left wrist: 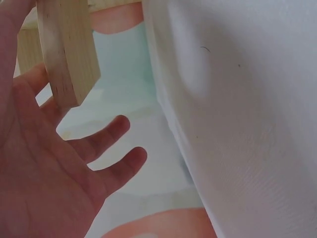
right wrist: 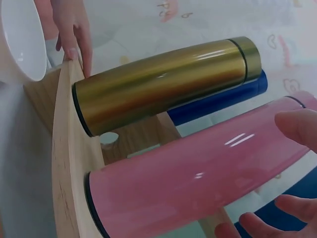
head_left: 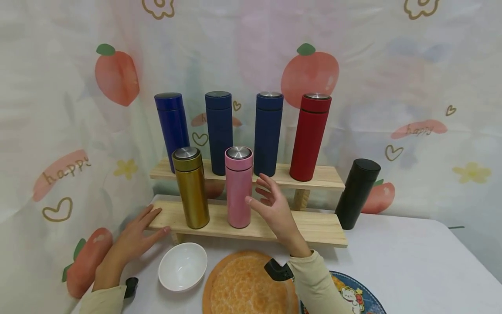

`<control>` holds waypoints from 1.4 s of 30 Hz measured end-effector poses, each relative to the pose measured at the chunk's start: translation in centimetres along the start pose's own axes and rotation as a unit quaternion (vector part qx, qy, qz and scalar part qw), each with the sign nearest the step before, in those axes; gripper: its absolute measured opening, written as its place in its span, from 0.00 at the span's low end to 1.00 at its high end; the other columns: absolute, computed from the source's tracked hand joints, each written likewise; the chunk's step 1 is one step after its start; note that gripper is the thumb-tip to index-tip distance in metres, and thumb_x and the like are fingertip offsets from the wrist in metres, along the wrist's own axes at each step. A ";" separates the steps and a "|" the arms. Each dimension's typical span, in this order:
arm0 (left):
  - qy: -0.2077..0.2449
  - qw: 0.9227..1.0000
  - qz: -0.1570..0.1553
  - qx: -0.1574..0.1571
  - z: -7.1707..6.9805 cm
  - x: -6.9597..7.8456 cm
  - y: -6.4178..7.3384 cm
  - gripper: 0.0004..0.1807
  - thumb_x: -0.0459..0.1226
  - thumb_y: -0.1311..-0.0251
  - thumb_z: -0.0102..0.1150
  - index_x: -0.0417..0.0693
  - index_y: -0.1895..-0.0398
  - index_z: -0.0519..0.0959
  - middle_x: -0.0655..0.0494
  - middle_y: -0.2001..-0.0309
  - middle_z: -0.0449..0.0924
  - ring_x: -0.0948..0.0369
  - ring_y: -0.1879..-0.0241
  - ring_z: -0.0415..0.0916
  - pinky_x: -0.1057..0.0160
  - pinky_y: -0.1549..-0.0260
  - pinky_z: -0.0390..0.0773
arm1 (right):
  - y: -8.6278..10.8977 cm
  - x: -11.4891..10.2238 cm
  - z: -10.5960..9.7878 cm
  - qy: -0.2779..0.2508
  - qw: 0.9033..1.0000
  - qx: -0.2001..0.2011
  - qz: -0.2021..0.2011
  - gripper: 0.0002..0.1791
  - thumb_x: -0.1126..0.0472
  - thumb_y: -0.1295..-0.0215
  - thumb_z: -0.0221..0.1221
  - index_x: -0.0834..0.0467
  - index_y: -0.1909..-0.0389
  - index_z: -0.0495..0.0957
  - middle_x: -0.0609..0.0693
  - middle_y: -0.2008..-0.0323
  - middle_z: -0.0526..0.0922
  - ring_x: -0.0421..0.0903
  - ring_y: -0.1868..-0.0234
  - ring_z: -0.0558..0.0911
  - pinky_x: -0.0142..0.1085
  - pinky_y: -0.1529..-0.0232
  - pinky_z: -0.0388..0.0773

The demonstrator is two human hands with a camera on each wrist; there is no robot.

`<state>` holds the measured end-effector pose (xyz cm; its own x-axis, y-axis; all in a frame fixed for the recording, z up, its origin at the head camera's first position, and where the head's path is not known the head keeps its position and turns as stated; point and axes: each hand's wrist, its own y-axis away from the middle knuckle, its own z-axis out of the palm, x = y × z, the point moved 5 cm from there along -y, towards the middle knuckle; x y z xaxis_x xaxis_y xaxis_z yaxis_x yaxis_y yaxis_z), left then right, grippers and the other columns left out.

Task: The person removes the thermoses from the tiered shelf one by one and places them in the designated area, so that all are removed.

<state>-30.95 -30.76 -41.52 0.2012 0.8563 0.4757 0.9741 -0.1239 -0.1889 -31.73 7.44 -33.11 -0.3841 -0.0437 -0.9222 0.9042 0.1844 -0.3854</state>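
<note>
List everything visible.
Table: 1, white, foreground
Rack: 1, tan, on table
Flask: 1, blue, upper shelf
Flasks: 2, navy, upper shelf
Flask: 1, red, upper shelf
Flask: 1, gold, lower shelf
Pink flask: 1, pink, lower shelf
Flask: 1, black, beside rack
Bowl: 1, white, front left
Disc: 1, brown, front centre
Printed disc: 1, blue, front right
Backdrop: 1, pale, behind rack
Left hand: 1, rack's left end
Right hand: 1, beside pink flask
Sleeves: 2, beige, forearms
Cameras: 2, black, wrists

Right wrist view crops most of the right hand [head_left: 277, 214] and the pink bottle [right wrist: 198, 173]. Head view chops the patterned plate [head_left: 366, 296], and a sleeve [head_left: 319, 283] hides more.
</note>
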 end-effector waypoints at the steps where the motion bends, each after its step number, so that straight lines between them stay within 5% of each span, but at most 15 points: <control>1: 0.000 1.000 0.002 0.000 0.0 0.0 0.0 0.46 0.61 0.28 0.62 0.41 0.18 0.63 0.32 0.18 0.53 0.24 0.26 0.56 0.21 0.36 0.63 | -0.1 0.1 0.2 -0.001 1.000 -0.003 0.003 0.45 0.62 0.30 0.66 0.62 0.17 0.57 0.63 0.22 0.65 0.63 0.23 0.67 0.64 0.25 0.60; 21: 0.012 1.000 0.001 0.000 0.2 0.5 -0.3 0.47 0.62 0.28 0.61 0.41 0.18 0.62 0.31 0.18 0.52 0.24 0.25 0.55 0.21 0.34 0.60 | -1.1 1.2 2.1 -0.005 1.000 -0.004 0.008 0.43 0.65 0.34 0.68 0.61 0.19 0.62 0.63 0.29 0.73 0.60 0.32 0.74 0.55 0.30 0.71; 42: 0.014 1.000 0.001 -0.002 -0.1 0.2 0.0 0.46 0.60 0.28 0.63 0.41 0.19 0.63 0.31 0.18 0.52 0.23 0.27 0.55 0.19 0.36 0.61 | 0.2 0.8 1.0 0.046 0.998 0.044 0.004 0.43 0.65 0.36 0.74 0.59 0.20 0.68 0.58 0.30 0.78 0.58 0.34 0.79 0.56 0.32 0.75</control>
<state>-30.90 -30.66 -41.37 0.2062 0.8413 0.4997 0.9741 -0.1281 -0.1862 -31.71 6.47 -33.95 -0.3888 0.0477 -0.9201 0.9186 0.0968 -0.3832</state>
